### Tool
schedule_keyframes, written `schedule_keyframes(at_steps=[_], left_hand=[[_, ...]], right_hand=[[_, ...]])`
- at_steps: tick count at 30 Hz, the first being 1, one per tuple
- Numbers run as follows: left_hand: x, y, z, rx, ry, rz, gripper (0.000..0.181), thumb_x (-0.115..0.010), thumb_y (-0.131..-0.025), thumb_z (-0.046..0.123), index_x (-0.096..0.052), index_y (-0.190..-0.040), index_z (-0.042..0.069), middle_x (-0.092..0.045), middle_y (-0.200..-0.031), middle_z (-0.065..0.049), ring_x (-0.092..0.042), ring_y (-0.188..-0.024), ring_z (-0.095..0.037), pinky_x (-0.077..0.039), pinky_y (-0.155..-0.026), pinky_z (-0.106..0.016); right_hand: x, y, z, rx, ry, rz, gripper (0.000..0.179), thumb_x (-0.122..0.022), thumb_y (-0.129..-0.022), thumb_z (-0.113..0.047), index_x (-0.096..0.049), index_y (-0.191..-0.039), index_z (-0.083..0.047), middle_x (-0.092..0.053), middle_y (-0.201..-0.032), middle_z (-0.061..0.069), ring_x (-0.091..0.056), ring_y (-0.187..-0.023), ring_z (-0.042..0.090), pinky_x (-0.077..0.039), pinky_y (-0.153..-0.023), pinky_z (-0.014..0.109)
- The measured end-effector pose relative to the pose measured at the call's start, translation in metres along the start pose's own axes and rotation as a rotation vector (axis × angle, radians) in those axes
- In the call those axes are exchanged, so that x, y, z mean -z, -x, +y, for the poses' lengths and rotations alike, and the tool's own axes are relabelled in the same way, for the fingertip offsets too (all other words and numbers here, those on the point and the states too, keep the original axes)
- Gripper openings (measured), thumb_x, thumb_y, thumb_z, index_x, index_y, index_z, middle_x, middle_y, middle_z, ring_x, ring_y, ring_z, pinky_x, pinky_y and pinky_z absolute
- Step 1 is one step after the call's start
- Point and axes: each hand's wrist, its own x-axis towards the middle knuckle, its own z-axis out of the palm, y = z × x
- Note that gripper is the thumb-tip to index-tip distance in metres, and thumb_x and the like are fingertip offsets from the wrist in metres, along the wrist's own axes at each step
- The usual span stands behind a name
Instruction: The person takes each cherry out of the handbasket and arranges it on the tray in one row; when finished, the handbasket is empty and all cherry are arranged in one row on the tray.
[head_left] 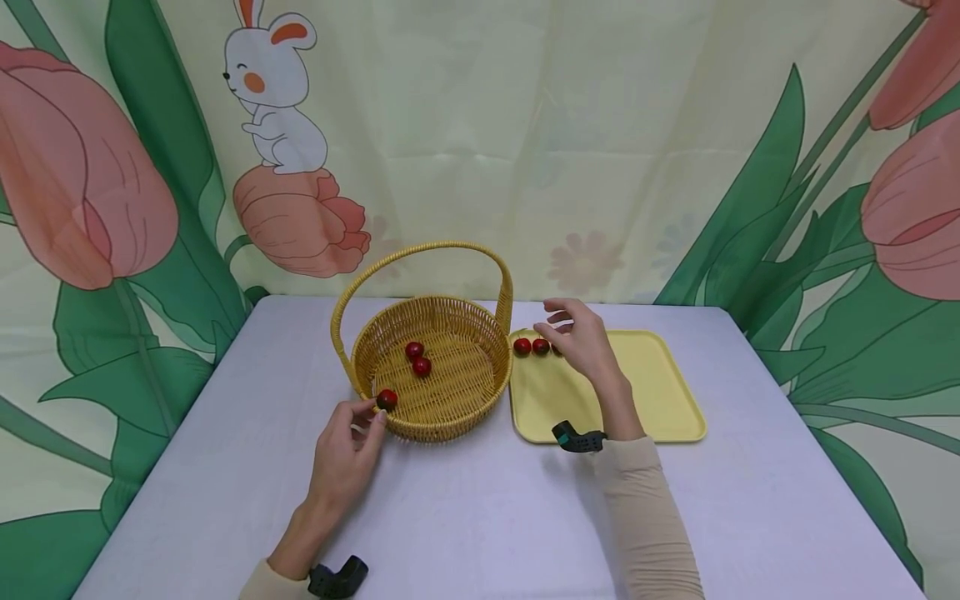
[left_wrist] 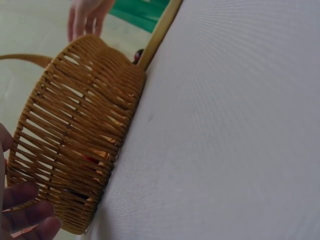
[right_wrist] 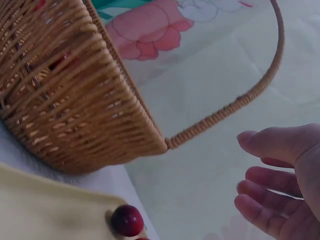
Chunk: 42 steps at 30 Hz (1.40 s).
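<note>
At the near left rim of the woven basket [head_left: 442, 429], my left hand [head_left: 345, 454] pinches a dark red cherry [head_left: 387, 400] between thumb and fingertips. Two more cherries [head_left: 422, 367] lie on the basket floor. Over the back left of the yellow tray [head_left: 637, 383] hovers my right hand [head_left: 581, 342], its thumb and fingers apart and nothing between them. Beneath its fingers, along the tray's back left edge, lie a cherry [head_left: 522, 347], another beside it and one partly hidden by the hand. In the right wrist view a cherry [right_wrist: 127, 220] sits at the tray's corner, below the fingers.
The basket's tall arched handle [head_left: 450, 245] rises over its back side. Basket and tray stand side by side on a white-covered table [head_left: 465, 517]. Behind the table hangs a curtain [head_left: 600, 150] printed with tulips and a rabbit.
</note>
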Motion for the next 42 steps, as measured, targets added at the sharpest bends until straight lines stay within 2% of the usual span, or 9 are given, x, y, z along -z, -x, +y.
schedule_keyframes(at_steps=[7, 14, 17, 23, 31, 42], left_hand=[[0.001, 0.000, -0.002, -0.005, 0.003, 0.008, 0.026, -0.068, -0.095, 0.017, -0.061, -0.116, 0.004, -0.064, -0.097, -0.001, -0.058, -0.082, -0.010, -0.053, -0.065, -0.021], [-0.001, 0.000, -0.001, 0.005, 0.006, 0.000, 0.027, -0.068, -0.095, 0.019, -0.061, -0.116, 0.003, -0.064, -0.097, -0.002, -0.058, -0.082, -0.009, -0.054, -0.066, -0.022], [-0.002, 0.001, 0.000, 0.005, 0.003, -0.002, 0.027, -0.068, -0.095, 0.019, -0.062, -0.116, 0.003, -0.064, -0.097, -0.001, -0.058, -0.082, -0.009, -0.053, -0.065, -0.022], [-0.001, 0.001, 0.001, 0.013, -0.009, -0.001, 0.025, -0.067, -0.096, 0.019, -0.062, -0.117, 0.006, -0.063, -0.098, 0.000, -0.058, -0.083, -0.007, -0.053, -0.067, -0.022], [-0.001, 0.002, 0.001, 0.004, -0.014, 0.010, 0.025, -0.067, -0.096, 0.019, -0.062, -0.116, 0.006, -0.063, -0.098, 0.001, -0.058, -0.083, -0.007, -0.053, -0.067, -0.022], [-0.001, 0.002, 0.000, -0.023, -0.006, 0.014, 0.026, -0.068, -0.095, 0.017, -0.062, -0.116, 0.004, -0.063, -0.097, 0.000, -0.060, -0.083, -0.009, -0.054, -0.066, -0.023]], right_hand=[[-0.010, 0.002, -0.019, 0.120, -0.021, -0.018, 0.043, -0.076, -0.089, -0.015, -0.062, -0.127, -0.002, -0.064, -0.121, 0.015, -0.068, -0.103, 0.029, -0.059, -0.087, 0.042], [-0.027, 0.004, -0.031, 0.206, -0.046, -0.079, 0.042, -0.076, -0.088, -0.011, -0.061, -0.126, 0.003, -0.065, -0.119, 0.020, -0.069, -0.099, 0.034, -0.060, -0.083, 0.043], [-0.038, 0.003, -0.036, 0.214, -0.037, -0.118, 0.043, -0.076, -0.089, -0.012, -0.061, -0.126, 0.003, -0.065, -0.121, 0.021, -0.068, -0.101, 0.035, -0.060, -0.084, 0.044], [-0.064, -0.004, -0.044, 0.191, -0.006, -0.200, 0.044, -0.075, -0.090, -0.018, -0.061, -0.128, 0.000, -0.066, -0.122, 0.016, -0.066, -0.104, 0.029, -0.059, -0.086, 0.040], [-0.095, -0.015, -0.051, 0.168, -0.022, -0.287, 0.045, -0.074, -0.091, -0.020, -0.061, -0.131, -0.002, -0.065, -0.124, 0.017, -0.065, -0.107, 0.028, -0.057, -0.090, 0.041], [-0.125, -0.023, -0.058, 0.152, 0.033, -0.399, 0.047, -0.074, -0.091, -0.022, -0.060, -0.132, -0.002, -0.064, -0.127, 0.012, -0.065, -0.109, 0.025, -0.056, -0.092, 0.036]])
